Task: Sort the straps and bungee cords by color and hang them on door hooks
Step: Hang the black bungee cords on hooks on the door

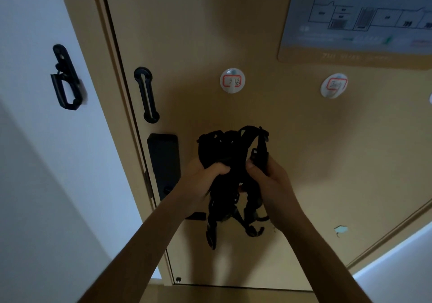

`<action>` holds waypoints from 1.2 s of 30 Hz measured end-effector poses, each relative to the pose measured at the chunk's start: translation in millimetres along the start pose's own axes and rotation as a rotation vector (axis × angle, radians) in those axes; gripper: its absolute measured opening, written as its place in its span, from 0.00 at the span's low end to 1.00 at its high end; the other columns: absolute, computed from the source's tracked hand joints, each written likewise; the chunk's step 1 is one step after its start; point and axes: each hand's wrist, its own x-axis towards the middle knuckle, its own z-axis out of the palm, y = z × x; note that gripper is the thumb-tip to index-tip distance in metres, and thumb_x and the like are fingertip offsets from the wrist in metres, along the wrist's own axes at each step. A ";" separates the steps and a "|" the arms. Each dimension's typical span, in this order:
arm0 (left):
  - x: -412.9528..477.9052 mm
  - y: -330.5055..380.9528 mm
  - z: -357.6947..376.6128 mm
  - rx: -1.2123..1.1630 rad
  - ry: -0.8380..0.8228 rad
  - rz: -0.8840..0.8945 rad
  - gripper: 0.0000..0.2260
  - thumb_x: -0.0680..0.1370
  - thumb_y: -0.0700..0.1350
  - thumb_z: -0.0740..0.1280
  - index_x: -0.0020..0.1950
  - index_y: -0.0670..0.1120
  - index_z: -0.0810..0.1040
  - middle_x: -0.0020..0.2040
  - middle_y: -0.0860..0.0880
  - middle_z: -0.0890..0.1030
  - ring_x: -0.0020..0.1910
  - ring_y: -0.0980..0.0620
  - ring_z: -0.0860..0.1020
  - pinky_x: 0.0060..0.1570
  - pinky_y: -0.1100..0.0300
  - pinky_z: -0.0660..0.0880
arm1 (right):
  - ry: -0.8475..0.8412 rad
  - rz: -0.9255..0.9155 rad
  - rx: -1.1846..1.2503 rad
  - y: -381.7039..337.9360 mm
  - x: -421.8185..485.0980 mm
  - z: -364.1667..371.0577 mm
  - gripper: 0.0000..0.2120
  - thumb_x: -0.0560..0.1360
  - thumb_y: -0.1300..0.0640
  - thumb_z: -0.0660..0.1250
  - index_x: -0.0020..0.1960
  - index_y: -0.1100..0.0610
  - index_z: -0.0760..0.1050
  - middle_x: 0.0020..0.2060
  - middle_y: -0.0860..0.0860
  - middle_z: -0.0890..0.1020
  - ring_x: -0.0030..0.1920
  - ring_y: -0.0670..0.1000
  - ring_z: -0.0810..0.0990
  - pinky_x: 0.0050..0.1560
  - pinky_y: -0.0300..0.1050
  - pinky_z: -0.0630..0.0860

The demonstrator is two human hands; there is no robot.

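Head: straps (224, 148) gripped between left hand (203, 179), right hand (267, 182).

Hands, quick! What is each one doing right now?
Left hand: closed, gripping the bundle of black straps.
Right hand: closed, gripping the same bundle beside a buckle.

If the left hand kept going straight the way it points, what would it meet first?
Probably the door face, just below the left labelled hook. The left hand grips black straps, which would touch first. Depth is unclear.
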 end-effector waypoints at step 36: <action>5.5 18.4 -4.2 0.113 0.035 0.123 0.06 0.75 0.36 0.67 0.40 0.38 0.81 0.28 0.44 0.78 0.30 0.49 0.76 0.36 0.57 0.74 | 0.008 -0.127 -0.039 -16.7 20.2 -25.5 0.05 0.76 0.62 0.66 0.48 0.64 0.74 0.34 0.55 0.80 0.37 0.58 0.80 0.47 0.58 0.78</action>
